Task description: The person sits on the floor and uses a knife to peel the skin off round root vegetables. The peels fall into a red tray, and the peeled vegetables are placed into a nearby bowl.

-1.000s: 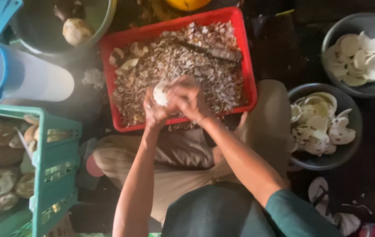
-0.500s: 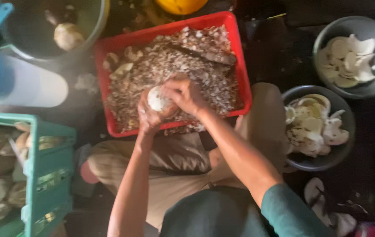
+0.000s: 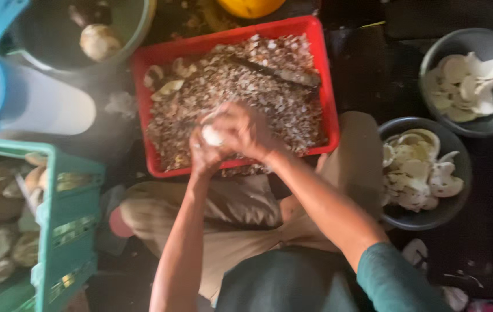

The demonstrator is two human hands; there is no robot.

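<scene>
Pale round piece (image 3: 211,136) held over near edge of red tray (image 3: 327,98) of shavings. Left hand (image 3: 203,155) cupped beneath, right hand (image 3: 245,132) closed over top. Likely hard, light, slick when peeled; best gripped around the sides.

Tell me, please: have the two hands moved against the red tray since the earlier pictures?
No. The left hand and right hand still work the white piece over the red tray's near part.
</scene>
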